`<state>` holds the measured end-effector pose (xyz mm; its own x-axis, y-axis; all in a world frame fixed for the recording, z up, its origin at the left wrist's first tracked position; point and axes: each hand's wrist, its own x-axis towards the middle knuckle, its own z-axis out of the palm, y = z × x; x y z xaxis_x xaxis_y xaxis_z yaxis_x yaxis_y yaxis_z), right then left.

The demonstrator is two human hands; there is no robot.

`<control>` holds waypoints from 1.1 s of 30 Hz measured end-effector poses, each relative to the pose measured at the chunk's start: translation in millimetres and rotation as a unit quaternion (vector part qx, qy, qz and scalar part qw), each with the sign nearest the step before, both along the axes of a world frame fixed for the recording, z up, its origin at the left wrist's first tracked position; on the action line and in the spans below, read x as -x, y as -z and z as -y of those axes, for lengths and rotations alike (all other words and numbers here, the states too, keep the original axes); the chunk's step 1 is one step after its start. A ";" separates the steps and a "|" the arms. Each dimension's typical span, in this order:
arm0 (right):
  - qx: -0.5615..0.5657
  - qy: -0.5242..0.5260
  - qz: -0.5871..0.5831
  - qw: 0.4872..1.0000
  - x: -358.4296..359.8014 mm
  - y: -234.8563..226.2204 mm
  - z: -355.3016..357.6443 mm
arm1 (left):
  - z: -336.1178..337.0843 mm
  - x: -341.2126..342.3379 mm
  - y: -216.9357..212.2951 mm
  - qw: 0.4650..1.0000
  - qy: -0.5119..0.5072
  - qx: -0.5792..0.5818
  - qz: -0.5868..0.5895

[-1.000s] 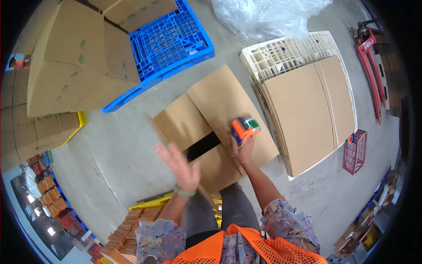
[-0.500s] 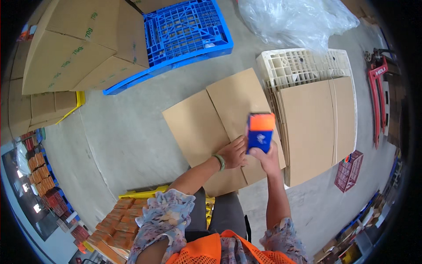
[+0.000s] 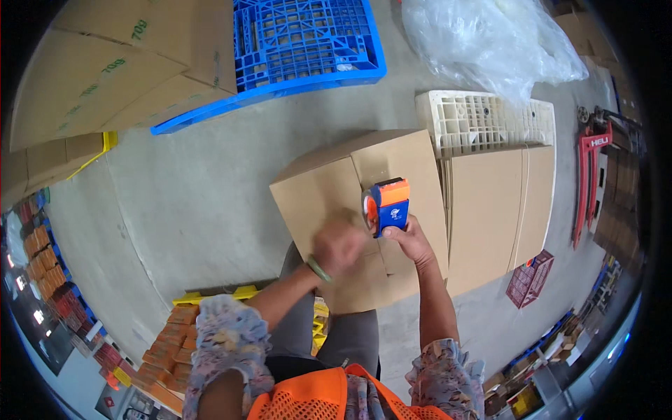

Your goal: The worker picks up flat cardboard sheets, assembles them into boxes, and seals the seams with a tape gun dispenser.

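Head view: right hand (image 3: 411, 241) closed around blue-and-orange tape dispenser (image 3: 387, 205), pressed on top of the cardboard box (image 3: 322, 189) at its centre seam. Left hand (image 3: 337, 246) rests on the box just beside it (blurred; grip cannot be told). Blue pallet (image 3: 308, 42) beyond

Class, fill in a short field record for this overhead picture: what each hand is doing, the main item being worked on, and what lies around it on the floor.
Left hand: left hand, blurred, pressed on the cardboard box near its centre seam
Right hand: right hand grips a blue and orange tape dispenser set on the box top
Box state: flaps folded shut
Right of box: stack of flat cardboard sheets on a white plastic pallet
Above: blue plastic pallet; clear plastic sheeting
Far right: red pallet jack
Floor: grey concrete floor
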<state>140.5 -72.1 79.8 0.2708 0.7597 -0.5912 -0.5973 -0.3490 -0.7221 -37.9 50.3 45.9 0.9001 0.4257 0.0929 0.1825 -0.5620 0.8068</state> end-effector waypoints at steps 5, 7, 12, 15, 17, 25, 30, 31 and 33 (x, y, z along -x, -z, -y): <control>-0.011 0.008 0.003 1.000 11.7 -4.2 -16.3 | -141.7 -120.4 8.2 0.984 -0.101 -0.137 0.053; 0.002 -0.003 0.008 1.000 13.9 -4.3 -13.7 | -124.5 -139.7 15.3 0.991 -0.052 -0.038 -0.119; 0.016 0.005 0.055 0.998 33.3 0.6 37.0 | -89.3 -138.1 17.9 0.960 0.011 0.065 -0.272; 0.040 0.014 0.083 0.996 30.9 0.3 24.6 | -87.4 -132.2 46.9 0.981 -0.024 0.007 -0.191; 0.062 0.017 0.065 0.996 8.7 -17.0 5.0 | -87.9 -127.7 55.0 0.977 -0.070 -0.027 -0.200; 0.039 -0.139 0.051 0.988 4.3 -1.3 15.7 | -91.0 -150.5 44.8 0.979 -0.047 -0.062 -0.187; 0.131 0.027 0.246 0.960 1.6 -32.2 33.6 | -103.1 -139.0 47.3 0.978 -0.062 -0.090 -0.177; 0.134 0.121 0.325 0.928 -12.0 -31.0 49.8 | -103.8 -141.2 40.3 0.972 -0.050 -0.073 -0.216; 0.151 0.216 0.475 0.839 -61.1 -25.2 58.8 | -95.5 -135.6 32.4 0.964 -0.038 -0.048 -0.260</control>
<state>201.6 -130.9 105.0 0.9408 0.3241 -0.0994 0.0813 -0.5003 -0.8620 97.7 145.8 13.5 0.8026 0.5034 -0.3199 0.5911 -0.5990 0.5402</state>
